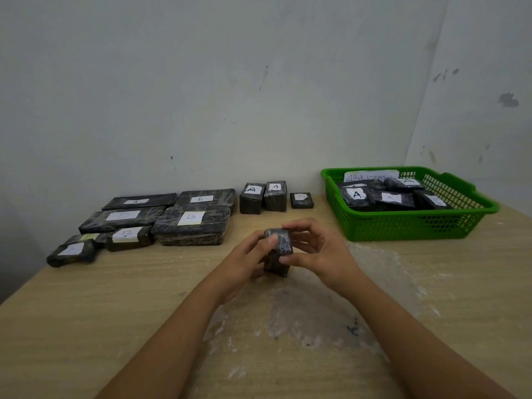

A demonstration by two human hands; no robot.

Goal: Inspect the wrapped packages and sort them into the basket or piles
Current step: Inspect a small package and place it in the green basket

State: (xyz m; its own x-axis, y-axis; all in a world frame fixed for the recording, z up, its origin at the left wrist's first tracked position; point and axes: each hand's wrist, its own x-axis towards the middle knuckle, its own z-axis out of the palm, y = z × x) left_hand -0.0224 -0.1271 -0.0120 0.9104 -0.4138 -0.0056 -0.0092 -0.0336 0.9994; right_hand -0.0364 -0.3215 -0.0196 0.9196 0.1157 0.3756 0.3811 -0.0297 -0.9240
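A small black wrapped package [277, 263] stands upright just above the table's middle, held between both hands. My left hand [244, 260] grips its left side with the thumb on its front. My right hand [319, 251] pinches its right side and top with curled fingers. No label shows on the side facing me. A green basket [417, 223] at the back right carries a paper reading "ABNormal" and holds several black packages marked A.
Along the back left lies a pile of flat black packages [191, 224], most labelled B and one labelled A. Two small upright packages marked A [263, 197] and a small B package [301, 200] stand by the wall. The wooden table [86, 312] has whitish smears near me.
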